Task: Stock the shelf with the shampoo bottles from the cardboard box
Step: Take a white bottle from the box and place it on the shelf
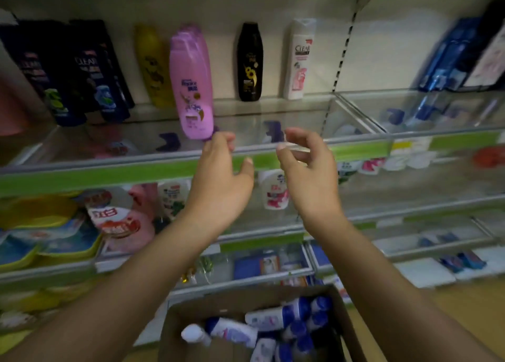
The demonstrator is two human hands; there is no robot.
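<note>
Bare forearms, no sleeves

Both hands are raised before the shelf, empty. The left hand has its fingertips at the base of the pink bottle, which stands at the shelf's front edge (contact is hard to judge through blur). The right hand hangs just beside, fingers loosely curled. Below, the box holds white bottles with blue caps lying in a heap.
</note>
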